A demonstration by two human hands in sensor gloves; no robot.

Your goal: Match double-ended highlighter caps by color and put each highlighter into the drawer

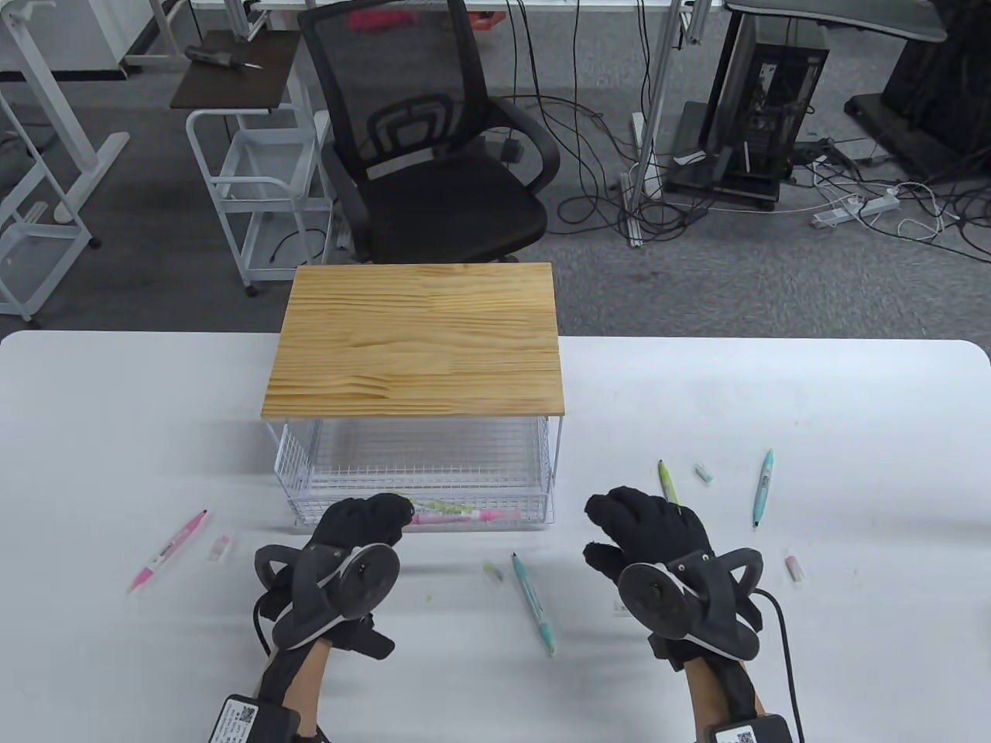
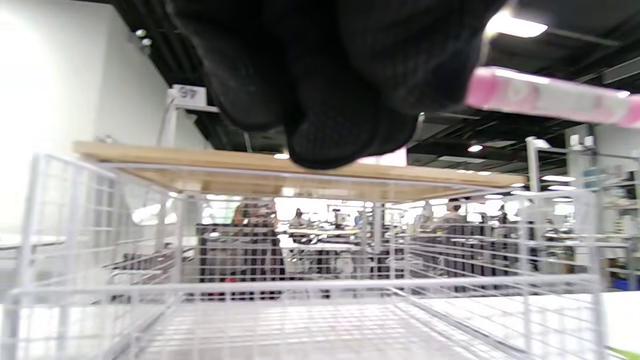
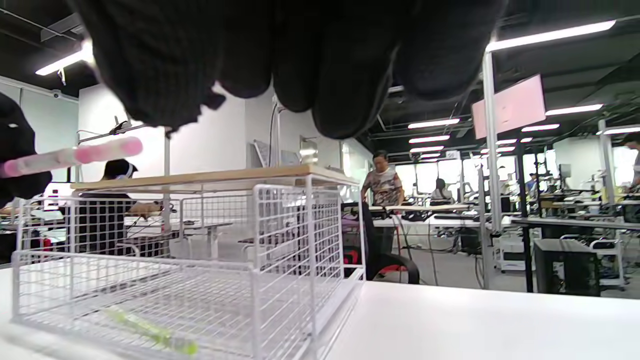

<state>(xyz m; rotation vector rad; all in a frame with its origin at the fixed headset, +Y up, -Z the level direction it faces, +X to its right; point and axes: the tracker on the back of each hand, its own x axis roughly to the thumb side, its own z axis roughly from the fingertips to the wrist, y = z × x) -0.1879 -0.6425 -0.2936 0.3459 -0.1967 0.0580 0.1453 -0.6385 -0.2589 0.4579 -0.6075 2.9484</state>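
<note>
The left hand (image 1: pixel 364 520) is held over the near edge of the open wire drawer (image 1: pixel 310 507), fingers curled round one end of a pink highlighter (image 1: pixel 457 517). The pen's long axis runs left to right, out from the fingers toward the right, above the drawer floor as the left wrist view shows (image 2: pixel 545 95). A yellow-green highlighter (image 3: pixel 150 331) is seen lying already on the drawer mesh. A drop straight down is judged to be all the release needs, the pen lying along the drawer's width. The right hand (image 1: pixel 650 534) hovers over the table to the right of the drawer, fingers loosely curled, nothing held. Nearest it lie a green highlighter (image 1: pixel 667 481) just beyond its far side and a teal highlighter (image 1: pixel 534 604) to its near left, long axis running near to far.
</note>
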